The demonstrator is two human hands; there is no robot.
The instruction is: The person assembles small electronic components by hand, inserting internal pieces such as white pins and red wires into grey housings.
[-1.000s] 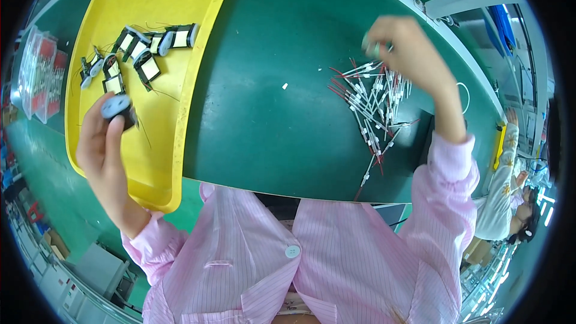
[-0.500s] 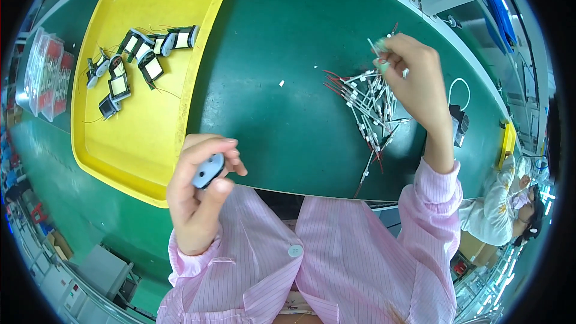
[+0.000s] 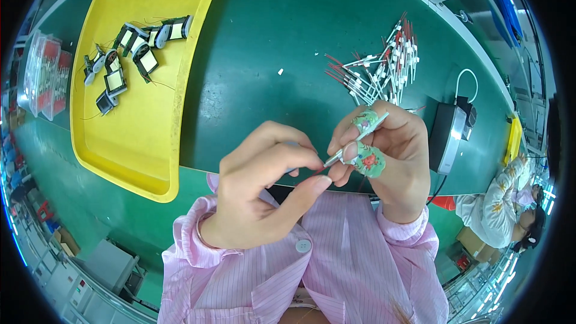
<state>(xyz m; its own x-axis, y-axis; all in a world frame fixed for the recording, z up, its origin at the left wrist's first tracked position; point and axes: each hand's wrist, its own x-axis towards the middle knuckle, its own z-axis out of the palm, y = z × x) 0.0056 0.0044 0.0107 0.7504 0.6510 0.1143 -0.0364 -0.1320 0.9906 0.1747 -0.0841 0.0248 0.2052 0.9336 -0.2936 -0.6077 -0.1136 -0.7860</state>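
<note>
My left hand is closed in front of my chest. A sliver of a grey oval part peeks out behind its fingers; most of it is hidden. The left thumb and fingertips meet at the red wire end of a short white cable. My right hand pinches that cable between thumb and forefinger, both wrapped in green patterned coverings. Beyond the right hand, a pile of similar white cables with red wire ends and white connectors lies on the green table.
A yellow tray on the left holds several small black modules with grey ends and thin wires. Clear boxes stand beyond it. A black and silver device with a cord sits at the right. A person works farther right.
My right hand has come from the pile toward my chest, bringing a white cable. My left hand has moved right to meet it and turned, covering most of the grey part.
</note>
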